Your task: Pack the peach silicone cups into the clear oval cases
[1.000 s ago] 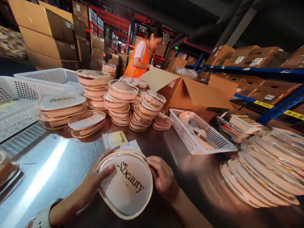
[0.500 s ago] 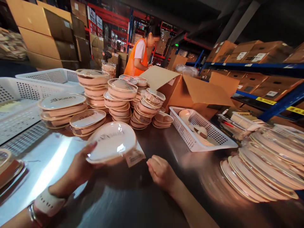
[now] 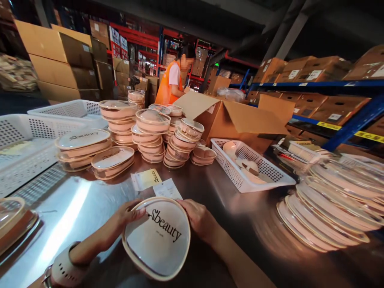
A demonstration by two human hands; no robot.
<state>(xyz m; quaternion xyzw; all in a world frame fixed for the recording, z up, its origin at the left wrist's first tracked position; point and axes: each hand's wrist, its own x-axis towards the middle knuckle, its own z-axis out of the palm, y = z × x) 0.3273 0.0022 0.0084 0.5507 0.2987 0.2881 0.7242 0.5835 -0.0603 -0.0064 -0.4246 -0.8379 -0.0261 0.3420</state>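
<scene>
Metal table (image 3: 196, 180) | white basket (image 3: 229, 168): peach-coloured pieces (image 3: 230, 149) inside | 2 hands (image 3: 124, 220) gripping printed case (image 3: 159, 246), contents hidden

The left wrist (image 3: 78, 255) carries a wide, flat, pale strap (image 3: 64, 269) of smooth finish, pierced by a row of small dark holes. A shiny, silver-coloured bracelet (image 3: 47, 276) is fitted beside the strap, on the elbow side. The left hand (image 3: 121, 219), right hand (image 3: 198, 218) and right forearm (image 3: 234, 256) are bare.

Metal table (image 3: 240, 212) with bright reflection (image 3: 67, 220), blue shelf (image 3: 318, 84) at right bearing cardboard boxes (image 3: 327, 69), red racks (image 3: 135, 35) behind, dark ceiling (image 3: 237, 30)
</scene>
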